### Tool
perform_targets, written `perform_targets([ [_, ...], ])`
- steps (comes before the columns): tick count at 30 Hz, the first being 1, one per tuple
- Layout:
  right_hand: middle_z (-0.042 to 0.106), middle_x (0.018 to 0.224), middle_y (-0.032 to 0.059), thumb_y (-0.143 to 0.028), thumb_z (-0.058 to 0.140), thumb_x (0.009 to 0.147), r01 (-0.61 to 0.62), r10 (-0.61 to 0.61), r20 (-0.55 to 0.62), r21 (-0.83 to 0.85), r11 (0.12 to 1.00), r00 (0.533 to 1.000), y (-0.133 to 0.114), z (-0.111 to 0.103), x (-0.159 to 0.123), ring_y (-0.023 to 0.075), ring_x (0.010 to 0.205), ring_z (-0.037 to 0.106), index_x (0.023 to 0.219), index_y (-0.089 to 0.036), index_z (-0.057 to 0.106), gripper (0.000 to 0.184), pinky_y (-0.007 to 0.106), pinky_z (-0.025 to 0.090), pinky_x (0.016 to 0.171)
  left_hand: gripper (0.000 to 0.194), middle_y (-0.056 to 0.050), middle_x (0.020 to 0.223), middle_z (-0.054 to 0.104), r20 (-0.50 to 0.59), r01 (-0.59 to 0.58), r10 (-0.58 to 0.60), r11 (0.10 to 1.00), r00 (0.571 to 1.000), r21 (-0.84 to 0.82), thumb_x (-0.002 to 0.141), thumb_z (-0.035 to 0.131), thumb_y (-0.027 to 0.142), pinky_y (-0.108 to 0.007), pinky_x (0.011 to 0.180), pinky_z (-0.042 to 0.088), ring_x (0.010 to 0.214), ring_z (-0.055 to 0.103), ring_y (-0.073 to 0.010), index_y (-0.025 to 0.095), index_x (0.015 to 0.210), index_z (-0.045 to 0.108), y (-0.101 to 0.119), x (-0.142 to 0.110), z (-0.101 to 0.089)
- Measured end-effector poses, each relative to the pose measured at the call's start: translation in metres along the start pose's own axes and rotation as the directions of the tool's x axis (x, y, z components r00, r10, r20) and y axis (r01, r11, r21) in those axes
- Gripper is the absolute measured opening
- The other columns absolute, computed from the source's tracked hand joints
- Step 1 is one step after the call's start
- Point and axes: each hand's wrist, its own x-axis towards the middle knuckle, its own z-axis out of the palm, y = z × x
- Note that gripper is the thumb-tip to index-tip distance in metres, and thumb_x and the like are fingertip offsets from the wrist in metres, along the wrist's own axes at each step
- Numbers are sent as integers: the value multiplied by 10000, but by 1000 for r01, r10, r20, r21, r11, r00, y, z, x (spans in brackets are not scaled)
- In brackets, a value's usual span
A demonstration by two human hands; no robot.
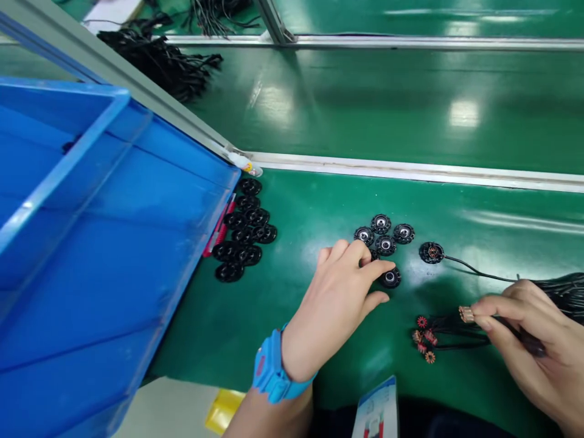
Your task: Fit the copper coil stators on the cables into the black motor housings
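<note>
My left hand (335, 304), with a blue watch on the wrist, reaches into a small cluster of round black parts with silver centres (385, 234) on the green mat; its fingertips pinch at one of them. My right hand (533, 340) is closed on a thin black wire whose copper-wound coil end (466, 314) sticks out past the fingers. Several more small coil ends on black wires (423, 339) lie just left of that hand. One black round part with a coil fitted and a wire attached (431, 252) rests to the right of the cluster.
A large blue plastic bin (91, 243) fills the left side. Beside it lies a pile of black round parts (244, 231). A metal rail (410, 170) crosses the green bench. Black cable bundles (159, 58) lie at the back. A yellow item (223, 410) and a printed card (376, 410) sit at the near edge.
</note>
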Motion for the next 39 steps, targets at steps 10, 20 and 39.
perform_targets([
  [10, 508, 703, -8, -122, 689, 970, 460, -367, 280, -475, 750, 887, 11, 13, 10, 166, 739, 439, 1191, -153, 672, 224, 362, 321, 676, 344, -17, 1089, 738, 15, -248, 265, 922, 964, -298, 916, 802, 157, -382, 861, 418, 1015, 592, -231, 214, 1241, 707, 23, 14, 38],
  [20, 534, 707, 13, -117, 529, 1050, 534, -336, 439, -479, 697, 833, 2, 0, 20, 165, 752, 449, 1181, -122, 695, 211, 355, 305, 695, 294, -4, 946, 736, -26, -255, 263, 902, 964, -347, 1070, 513, 129, -354, 813, 422, 939, 582, -214, 196, 1355, 542, 30, 15, 44],
  [39, 552, 710, 32, -84, 573, 1006, 547, -322, 479, -466, 695, 817, -10, -2, 33, 190, 726, 420, 1041, -100, 719, 151, 372, 303, 677, 296, -27, 1048, 788, 4, -240, 256, 911, 967, -334, 1074, 460, 104, -361, 835, 434, 987, 621, -214, 180, 1358, 496, 30, 16, 49],
])
